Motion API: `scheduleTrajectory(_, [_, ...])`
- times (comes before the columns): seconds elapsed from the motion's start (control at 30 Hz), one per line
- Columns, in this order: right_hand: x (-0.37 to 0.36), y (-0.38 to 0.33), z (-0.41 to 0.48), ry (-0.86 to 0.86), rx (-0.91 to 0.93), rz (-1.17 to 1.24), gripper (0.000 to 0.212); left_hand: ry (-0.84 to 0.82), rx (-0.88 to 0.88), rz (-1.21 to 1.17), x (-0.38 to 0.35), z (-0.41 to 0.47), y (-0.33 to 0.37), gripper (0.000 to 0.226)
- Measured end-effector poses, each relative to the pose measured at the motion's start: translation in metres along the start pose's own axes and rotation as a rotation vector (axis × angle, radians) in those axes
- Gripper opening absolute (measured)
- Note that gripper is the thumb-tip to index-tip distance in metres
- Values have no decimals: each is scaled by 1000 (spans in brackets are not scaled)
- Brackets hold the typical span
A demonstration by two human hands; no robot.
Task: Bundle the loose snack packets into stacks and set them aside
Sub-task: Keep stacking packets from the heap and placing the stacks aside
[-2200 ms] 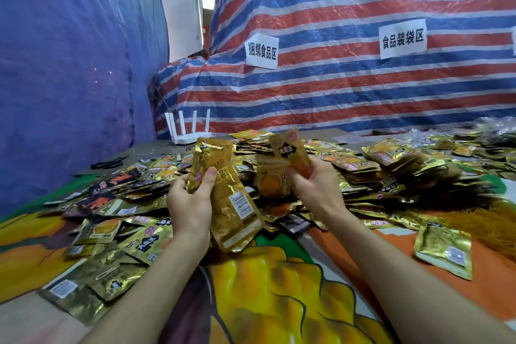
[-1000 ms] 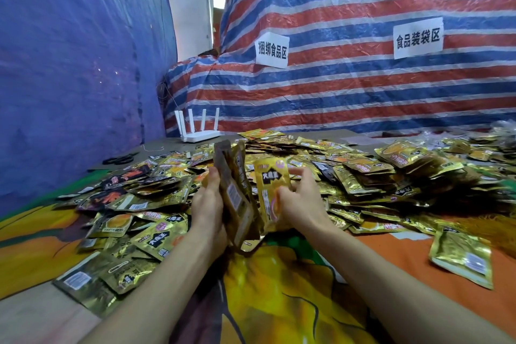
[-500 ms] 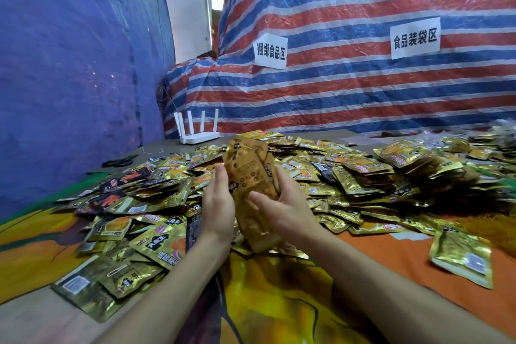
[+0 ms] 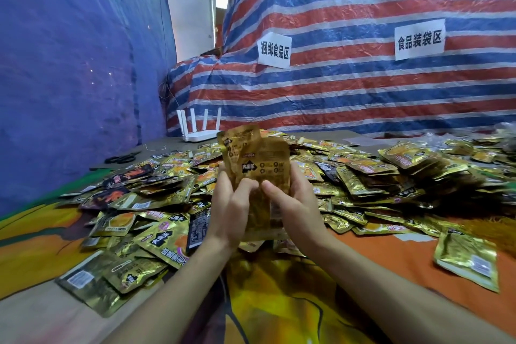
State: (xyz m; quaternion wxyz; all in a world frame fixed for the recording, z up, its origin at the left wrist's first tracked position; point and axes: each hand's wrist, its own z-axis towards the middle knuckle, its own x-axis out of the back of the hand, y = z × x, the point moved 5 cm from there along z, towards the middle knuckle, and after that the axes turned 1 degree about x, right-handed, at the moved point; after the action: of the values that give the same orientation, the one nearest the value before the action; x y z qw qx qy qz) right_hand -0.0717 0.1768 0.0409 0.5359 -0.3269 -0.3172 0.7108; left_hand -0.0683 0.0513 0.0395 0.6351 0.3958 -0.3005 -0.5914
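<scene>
- Left hand [image 4: 231,212]: grips the left edge of a stack of gold snack packets [image 4: 259,165]. The thumb [image 4: 245,184] is pressed on the near face and the other fingers are curled behind the stack.
- Right hand [image 4: 293,209]: grips the right edge of the same stack, with the thumb on the near face and the fingers wrapped round the far side.
- Stack: held upright between both hands, its lower end between the palms. The rear packet stands higher than the rest and tilts left. The near face shows a printed back with a small black label just above the thumbs.
- Packet contents: cannot tell, as the foil is opaque.
- Loose packets [image 4: 363,176]: lie in an overlapping heap on the table, beyond the fingertips and out to both sides.
- Black packets [image 4: 125,176]: mixed among the gold ones, left of the left fingers.
- Single gold packet [image 4: 467,257]: lies alone on the orange cloth [image 4: 391,260], well to the right of the right hand, with a barcode label facing up.
- White router [image 4: 199,131]: stands beyond the fingertips, slightly to the left, past the heap.
- Black scissors [image 4: 122,158]: lie far left of the left fingers.
- Striped tarpaulin [image 4: 363,92]: hangs behind the table and bears two white paper signs [image 4: 275,50].
</scene>
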Motion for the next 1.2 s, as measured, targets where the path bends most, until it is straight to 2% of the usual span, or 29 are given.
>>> scheduleTrajectory(0.07, [-3,5,-2,-20,-14,3,36,-50,21,-6,-2,-2,-2,40])
scheduleTrajectory(0.17, [-2,8,-2,42,-6,27,42,-109,93,-42,-6,-5,-5,40])
scheduleTrajectory(0.3, [-2,11,-2,86,14,78,41,-134,89,-85,-8,-6,-5,44])
scheduleTrajectory(0.47, [0,11,-3,103,1,168,31,-190,116,-29,-11,-10,-4,46])
scheduleTrajectory(0.6, [4,3,-3,135,95,174,29,-245,2,12,-14,-14,1,49])
scheduleTrajectory(0.73, [6,-1,-3,183,153,131,43,-287,-47,20,-11,-13,9,57])
scheduleTrajectory(0.83, [6,5,0,158,53,186,42,-435,4,67,-15,-17,9,48])
scheduleTrajectory(0.9, [2,14,2,71,-59,189,43,-449,56,69,-15,-18,2,36])
scheduleTrajectory(0.97, [2,19,5,-14,-131,157,44,-404,104,45,-15,-19,-4,26])
scheduleTrajectory(1.03, [6,11,8,-57,-112,95,50,-345,152,16,-15,-20,-7,22])
scheduleTrajectory(1.13, [16,-4,18,-15,-60,-229,54,-271,168,8,-16,-23,-6,23])
scheduleTrajectory(1.2, [24,-11,22,-19,-56,-406,53,-256,161,7,-16,-24,-6,37])
